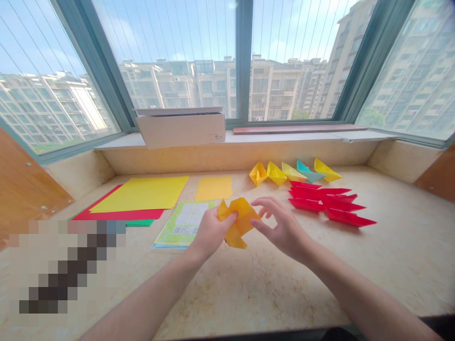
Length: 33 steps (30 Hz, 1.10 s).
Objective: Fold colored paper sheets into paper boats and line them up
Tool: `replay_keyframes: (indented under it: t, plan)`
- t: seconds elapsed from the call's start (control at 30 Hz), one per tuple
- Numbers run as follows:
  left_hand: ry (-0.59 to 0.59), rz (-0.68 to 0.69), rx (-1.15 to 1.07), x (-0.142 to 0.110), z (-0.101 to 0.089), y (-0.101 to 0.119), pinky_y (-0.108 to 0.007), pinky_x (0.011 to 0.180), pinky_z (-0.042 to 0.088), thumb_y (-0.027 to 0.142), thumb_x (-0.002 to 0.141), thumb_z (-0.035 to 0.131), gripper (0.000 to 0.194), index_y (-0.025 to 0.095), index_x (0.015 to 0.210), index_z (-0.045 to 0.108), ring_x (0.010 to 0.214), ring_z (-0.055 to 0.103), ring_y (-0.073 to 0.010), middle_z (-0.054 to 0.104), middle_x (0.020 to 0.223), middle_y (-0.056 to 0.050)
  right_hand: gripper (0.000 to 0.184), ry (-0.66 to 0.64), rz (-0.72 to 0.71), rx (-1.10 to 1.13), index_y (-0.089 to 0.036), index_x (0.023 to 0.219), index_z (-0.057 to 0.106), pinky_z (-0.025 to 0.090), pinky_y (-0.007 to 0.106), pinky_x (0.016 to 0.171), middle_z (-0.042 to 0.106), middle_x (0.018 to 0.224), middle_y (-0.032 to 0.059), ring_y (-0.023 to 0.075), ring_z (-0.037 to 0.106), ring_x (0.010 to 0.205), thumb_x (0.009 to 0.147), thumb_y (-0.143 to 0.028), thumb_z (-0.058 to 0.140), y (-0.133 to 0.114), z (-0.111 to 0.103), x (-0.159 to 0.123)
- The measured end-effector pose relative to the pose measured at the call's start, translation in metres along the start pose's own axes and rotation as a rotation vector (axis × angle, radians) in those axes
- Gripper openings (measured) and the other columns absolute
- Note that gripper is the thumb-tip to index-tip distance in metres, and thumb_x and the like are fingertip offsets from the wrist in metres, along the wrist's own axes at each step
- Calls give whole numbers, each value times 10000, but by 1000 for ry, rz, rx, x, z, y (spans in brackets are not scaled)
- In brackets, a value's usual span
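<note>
A partly folded orange-yellow sheet of origami paper [245, 219] is held up above the counter, its flaps standing out at several angles. My left hand [212, 227] grips it from the left, thumb pressed on the front. At its right edge is my right hand [280, 220], fingers apart and curved, thumb and fingertips close to the paper; whether they touch it I cannot tell. Behind the left hand lies a green-and-white printed paper pack [177, 227]. A flat orange-yellow square sheet [213, 188] rests just beyond the hands.
Several red paper boats [343, 201] sit at the right, behind them a row of yellow and teal boats [277, 173]. Yellow, red and green sheets [142, 193] are stacked at the left. A white box [181, 130] stands on the window sill [249, 137]. The lower left is pixelated.
</note>
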<state>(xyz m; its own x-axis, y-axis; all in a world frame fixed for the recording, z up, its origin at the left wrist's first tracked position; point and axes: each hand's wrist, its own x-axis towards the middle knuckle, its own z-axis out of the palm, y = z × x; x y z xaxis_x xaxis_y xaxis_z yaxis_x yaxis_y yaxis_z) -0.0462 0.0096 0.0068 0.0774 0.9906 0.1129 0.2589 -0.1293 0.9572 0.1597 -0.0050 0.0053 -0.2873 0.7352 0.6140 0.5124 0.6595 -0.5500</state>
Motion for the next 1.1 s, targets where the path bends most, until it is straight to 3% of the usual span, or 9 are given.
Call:
replay_keyframes:
  t: [0.2, 0.43, 0.6, 0.7, 0.83, 1.1]
  plan:
    - [-16, -41, -88, 1, 1, -2, -243, 569, 475, 474, 752, 724, 400, 120, 934, 686, 700, 652, -190, 712, 822, -59, 342, -90, -10, -113, -291, 1243, 593, 576, 408, 822, 592, 1232, 91, 243, 663, 979, 909, -218, 590, 7, 3, -4]
    - [-3, -1, -53, -1, 2, 2, -247, 623, 494, 464, 781, 704, 367, 124, 918, 686, 743, 653, -182, 703, 832, -45, 206, -111, 2, -150, -240, 1119, 620, 552, 384, 779, 641, 1038, 73, 223, 650, 894, 928, -195, 557, 6, 1, -1]
    - [-34, -40, -47, -4, 3, 3, -214, 376, 420, 499, 807, 670, 403, 125, 956, 645, 428, 528, -106, 625, 656, 6, 36, -104, 42, -121, -215, 917, 593, 535, 357, 760, 616, 974, 54, 198, 625, 839, 897, -185, 597, 4, 0, -1]
    - [-49, -33, -61, -4, 4, 3, -189, 315, 371, 503, 826, 653, 403, 120, 950, 623, 360, 463, -76, 594, 617, 16, 81, -101, 23, -46, -219, 915, 577, 528, 367, 816, 612, 1023, 57, 206, 618, 914, 869, -185, 634, 3, 1, 0]
    - [-62, -3, -130, -3, 4, 4, -174, 329, 385, 504, 842, 640, 399, 120, 944, 610, 370, 466, -73, 575, 587, 19, 133, -4, 35, 47, -216, 898, 551, 513, 387, 866, 617, 1081, 64, 219, 601, 998, 841, -192, 669, 3, 1, 2]
    - [-68, -22, -255, -1, 4, 3, -174, 347, 396, 508, 816, 675, 405, 128, 939, 609, 403, 484, -75, 594, 611, 6, 202, -81, 113, 179, -238, 1048, 618, 532, 312, 718, 664, 1071, 45, 183, 623, 880, 854, -241, 676, 5, 0, 3]
